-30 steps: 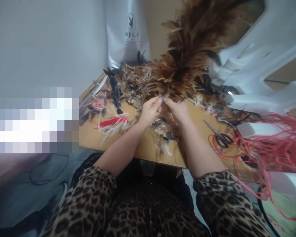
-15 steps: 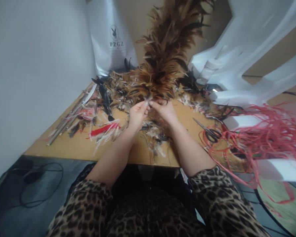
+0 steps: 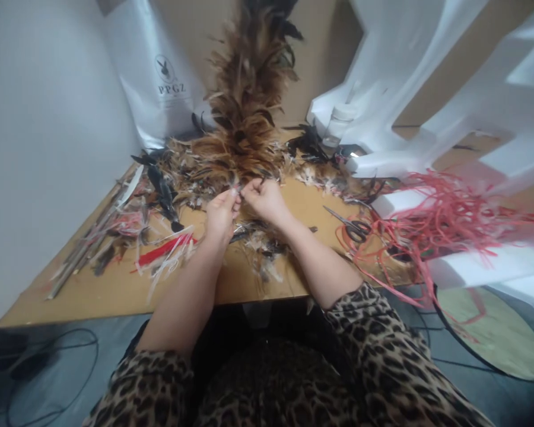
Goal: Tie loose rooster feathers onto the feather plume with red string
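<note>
A tall feather duster (image 3: 247, 107) of brown and black feathers stretches away from me over the table. At its near end my left hand (image 3: 221, 214) is closed, thumb and fingers pinched on the base of the duster. Close beside it, my right hand (image 3: 267, 200) is also closed, its fingertips pinched together just under the lowest feathers. What the right fingers hold is too small to make out. Below both hands lies a small heap of loose feathers (image 3: 264, 246) on the tabletop.
Black-handled scissors (image 3: 349, 225) lie right, beside a tangle of red plastic strips (image 3: 454, 219) over white foam pieces. Thin sticks (image 3: 86, 237), a red strip bundle (image 3: 164, 250) and black feathers (image 3: 160, 190) are left. A clear jar (image 3: 338, 126) and a white bag (image 3: 160, 77) stand behind.
My view has turned right, so everything appears further left. The hands stay at the duster's base, with the right hand slightly raised and turned relative to the left.
</note>
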The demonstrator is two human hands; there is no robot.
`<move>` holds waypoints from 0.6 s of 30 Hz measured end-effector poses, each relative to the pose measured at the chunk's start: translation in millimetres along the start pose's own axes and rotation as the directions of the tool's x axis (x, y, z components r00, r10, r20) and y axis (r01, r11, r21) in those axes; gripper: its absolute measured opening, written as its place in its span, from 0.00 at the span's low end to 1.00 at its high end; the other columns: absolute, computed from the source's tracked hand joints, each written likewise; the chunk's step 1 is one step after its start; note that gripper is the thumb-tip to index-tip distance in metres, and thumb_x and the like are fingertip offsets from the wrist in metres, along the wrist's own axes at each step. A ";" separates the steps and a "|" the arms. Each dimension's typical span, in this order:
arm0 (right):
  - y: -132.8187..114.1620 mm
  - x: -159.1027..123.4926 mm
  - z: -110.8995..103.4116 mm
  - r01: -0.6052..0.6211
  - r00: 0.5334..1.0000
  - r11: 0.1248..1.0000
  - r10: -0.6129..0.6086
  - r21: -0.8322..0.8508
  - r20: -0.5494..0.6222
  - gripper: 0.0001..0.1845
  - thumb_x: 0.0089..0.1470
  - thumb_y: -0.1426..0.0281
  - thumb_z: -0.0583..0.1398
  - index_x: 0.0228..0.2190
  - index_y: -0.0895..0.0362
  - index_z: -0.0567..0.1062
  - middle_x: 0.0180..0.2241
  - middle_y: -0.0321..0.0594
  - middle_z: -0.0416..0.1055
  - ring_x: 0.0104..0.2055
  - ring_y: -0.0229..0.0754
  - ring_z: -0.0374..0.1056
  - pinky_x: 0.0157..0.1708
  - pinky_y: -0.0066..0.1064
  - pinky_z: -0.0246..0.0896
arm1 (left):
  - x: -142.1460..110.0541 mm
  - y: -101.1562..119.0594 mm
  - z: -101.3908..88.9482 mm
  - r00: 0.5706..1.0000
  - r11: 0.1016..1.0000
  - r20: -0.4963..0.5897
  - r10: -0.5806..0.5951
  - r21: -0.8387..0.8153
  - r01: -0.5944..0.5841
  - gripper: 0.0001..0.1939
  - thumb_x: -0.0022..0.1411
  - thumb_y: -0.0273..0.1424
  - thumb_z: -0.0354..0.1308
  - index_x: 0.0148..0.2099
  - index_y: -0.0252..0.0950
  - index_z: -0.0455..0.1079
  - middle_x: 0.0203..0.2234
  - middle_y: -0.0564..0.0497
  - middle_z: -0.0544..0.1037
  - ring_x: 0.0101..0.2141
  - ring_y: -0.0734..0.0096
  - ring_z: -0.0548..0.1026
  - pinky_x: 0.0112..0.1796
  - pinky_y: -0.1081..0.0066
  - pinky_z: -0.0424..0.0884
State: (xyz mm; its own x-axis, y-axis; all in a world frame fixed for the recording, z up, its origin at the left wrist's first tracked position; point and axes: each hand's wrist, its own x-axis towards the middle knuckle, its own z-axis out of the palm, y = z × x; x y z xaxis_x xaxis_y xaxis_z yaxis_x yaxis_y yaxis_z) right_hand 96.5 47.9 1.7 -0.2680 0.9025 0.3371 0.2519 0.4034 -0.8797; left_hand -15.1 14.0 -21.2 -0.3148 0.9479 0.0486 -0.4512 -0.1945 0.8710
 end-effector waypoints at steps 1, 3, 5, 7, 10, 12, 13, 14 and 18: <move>-1.2 -0.4 0.4 0.016 1.000 1.000 -0.016 -0.012 0.009 0.11 0.46 0.66 0.57 0.21 0.61 0.72 0.19 0.33 0.66 0.23 0.32 0.57 0.25 0.25 0.51 | 0.2 0.1 0.0 1.000 1.000 -0.002 -0.003 -0.007 0.003 0.11 0.50 0.33 0.65 0.27 0.32 0.68 0.17 0.56 0.66 0.15 0.86 0.57 0.13 0.84 0.47; -5.0 -1.9 -4.9 0.025 0.998 0.999 -0.023 -0.035 0.058 0.11 0.47 0.66 0.57 0.22 0.62 0.73 0.19 0.33 0.65 0.22 0.31 0.56 0.25 0.24 0.50 | 0.5 0.9 0.0 1.000 1.000 0.001 -0.011 -0.028 0.011 0.10 0.50 0.32 0.65 0.27 0.31 0.68 0.17 0.56 0.66 0.15 0.86 0.58 0.13 0.84 0.47; -10.1 -5.5 -21.1 0.012 0.989 0.996 0.001 -0.088 0.145 0.13 0.48 0.65 0.56 0.21 0.62 0.73 0.17 0.32 0.63 0.21 0.30 0.54 0.23 0.24 0.48 | 0.6 2.6 -0.5 1.000 0.999 0.003 -0.027 -0.046 0.027 0.10 0.50 0.31 0.65 0.28 0.30 0.68 0.17 0.55 0.66 0.15 0.86 0.58 0.13 0.84 0.47; -13.7 -10.8 -49.2 -0.003 0.968 0.986 0.046 -0.168 0.249 0.17 0.50 0.63 0.56 0.17 0.62 0.71 0.15 0.32 0.62 0.19 0.29 0.53 0.23 0.24 0.48 | 0.9 4.8 -1.3 0.999 0.996 0.007 -0.049 -0.077 0.049 0.09 0.50 0.29 0.65 0.28 0.30 0.68 0.17 0.55 0.67 0.15 0.86 0.59 0.13 0.84 0.48; -7.9 -17.9 -106.3 -0.118 0.919 0.952 0.213 -0.281 0.333 0.21 0.50 0.59 0.57 0.17 0.62 0.73 0.14 0.35 0.65 0.16 0.28 0.53 0.22 0.24 0.50 | 1.7 7.8 -2.8 0.997 0.985 0.026 -0.079 -0.151 0.082 0.09 0.50 0.28 0.65 0.29 0.30 0.68 0.18 0.55 0.67 0.15 0.86 0.59 0.13 0.84 0.48; 6.1 -19.1 -146.1 -0.305 0.900 0.888 0.387 -0.343 0.201 0.18 0.49 0.58 0.59 0.23 0.62 0.76 0.17 0.37 0.69 0.15 0.28 0.50 0.18 0.25 0.47 | 2.1 9.0 -3.4 0.995 0.978 0.037 -0.091 -0.184 0.096 0.09 0.50 0.27 0.65 0.29 0.30 0.67 0.19 0.55 0.67 0.16 0.86 0.59 0.13 0.84 0.49; 15.7 -18.5 -164.3 -0.372 0.900 0.848 0.429 -0.378 0.077 0.17 0.48 0.60 0.60 0.26 0.62 0.77 0.19 0.38 0.70 0.15 0.28 0.51 0.18 0.25 0.48 | 2.2 9.3 -3.6 0.995 0.976 0.042 -0.095 -0.191 0.101 0.09 0.50 0.27 0.65 0.30 0.30 0.67 0.19 0.55 0.67 0.16 0.86 0.59 0.13 0.84 0.49; 26.4 -17.2 -180.7 -0.430 0.891 0.797 0.450 -0.423 -0.057 0.15 0.46 0.62 0.61 0.27 0.62 0.78 0.21 0.39 0.72 0.16 0.29 0.53 0.19 0.25 0.50 | 2.3 9.5 -3.7 0.994 0.975 0.045 -0.098 -0.194 0.105 0.08 0.50 0.27 0.65 0.30 0.30 0.67 0.19 0.55 0.67 0.16 0.86 0.59 0.13 0.84 0.49; 70.7 -9.1 -222.2 -0.584 0.811 0.589 0.402 -0.558 -0.425 0.15 0.47 0.65 0.60 0.28 0.67 0.78 0.26 0.49 0.74 0.28 0.41 0.68 0.31 0.30 0.61 | 2.5 8.8 -4.2 0.993 0.974 0.050 -0.107 -0.197 0.115 0.07 0.52 0.26 0.64 0.31 0.30 0.67 0.19 0.55 0.67 0.15 0.85 0.59 0.13 0.84 0.48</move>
State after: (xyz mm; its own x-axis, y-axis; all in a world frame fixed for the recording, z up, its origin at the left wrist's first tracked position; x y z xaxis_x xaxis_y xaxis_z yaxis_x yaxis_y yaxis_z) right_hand 323.4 101.7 11.0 0.2789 0.9583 0.0624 0.8239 -0.2053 -0.5283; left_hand -23.4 13.5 -15.4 -0.2226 0.9747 -0.0208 -0.6398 -0.1299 0.7575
